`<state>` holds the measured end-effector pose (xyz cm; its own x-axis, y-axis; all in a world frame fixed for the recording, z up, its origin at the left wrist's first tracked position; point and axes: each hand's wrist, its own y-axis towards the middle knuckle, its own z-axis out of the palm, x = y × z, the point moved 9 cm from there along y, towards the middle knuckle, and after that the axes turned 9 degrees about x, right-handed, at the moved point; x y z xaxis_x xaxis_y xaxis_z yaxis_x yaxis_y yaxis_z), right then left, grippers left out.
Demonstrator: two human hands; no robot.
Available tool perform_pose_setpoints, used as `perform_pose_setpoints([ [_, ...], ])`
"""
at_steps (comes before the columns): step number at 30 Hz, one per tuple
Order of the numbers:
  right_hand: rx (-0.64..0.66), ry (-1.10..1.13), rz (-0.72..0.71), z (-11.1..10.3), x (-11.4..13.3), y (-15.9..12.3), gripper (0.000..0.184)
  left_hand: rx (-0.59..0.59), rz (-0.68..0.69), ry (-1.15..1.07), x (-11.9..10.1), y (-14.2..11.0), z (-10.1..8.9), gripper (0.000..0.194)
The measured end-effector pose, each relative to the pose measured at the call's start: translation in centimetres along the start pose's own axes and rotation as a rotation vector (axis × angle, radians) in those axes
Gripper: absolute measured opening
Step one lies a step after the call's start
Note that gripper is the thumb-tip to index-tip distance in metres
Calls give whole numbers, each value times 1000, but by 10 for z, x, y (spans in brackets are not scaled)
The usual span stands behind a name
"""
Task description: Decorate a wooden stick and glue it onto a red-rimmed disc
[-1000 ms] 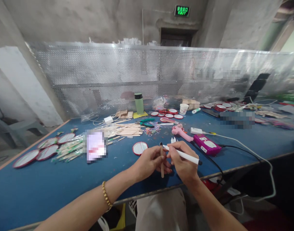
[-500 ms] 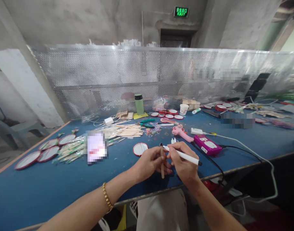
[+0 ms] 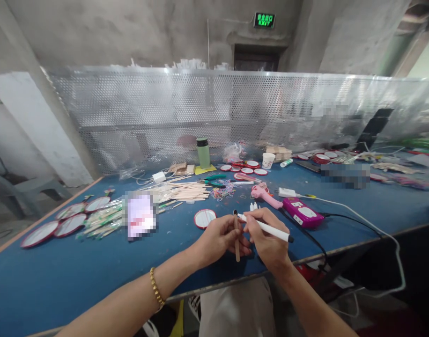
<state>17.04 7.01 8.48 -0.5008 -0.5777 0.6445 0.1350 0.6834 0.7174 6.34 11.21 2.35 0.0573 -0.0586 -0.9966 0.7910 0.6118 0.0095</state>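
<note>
My left hand (image 3: 219,236) is closed on a wooden craft stick (image 3: 237,248), pinched upright between thumb and fingers. The stick's top end is black. A white marker pen (image 3: 270,229) with a black rear end lies in the grip of my right hand (image 3: 270,243), and its tip points left at the blackened end. Whether tip and wood touch is too small to tell. Just behind my left hand is a round white disc (image 3: 205,218) with a red rim. Small white bottles (image 3: 254,206) stand beyond my right hand.
A purple device (image 3: 302,212) with cables and a pink glue gun (image 3: 265,195) lie to the right. Craft sticks (image 3: 189,191), coloured bands (image 3: 224,189) and pliers (image 3: 214,179) are behind. A blurred-out screen (image 3: 140,215) lies left. A green bottle (image 3: 203,153) stands by the perforated panel (image 3: 158,107).
Both hands keep nearly the same place. The top end of the craft stick looks more fully black than before.
</note>
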Motion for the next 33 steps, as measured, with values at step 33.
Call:
perform_pose_setpoints([
  [33, -3, 44, 9, -1, -2, -1, 15, 13, 6, -38, 0, 0, 0, 50],
])
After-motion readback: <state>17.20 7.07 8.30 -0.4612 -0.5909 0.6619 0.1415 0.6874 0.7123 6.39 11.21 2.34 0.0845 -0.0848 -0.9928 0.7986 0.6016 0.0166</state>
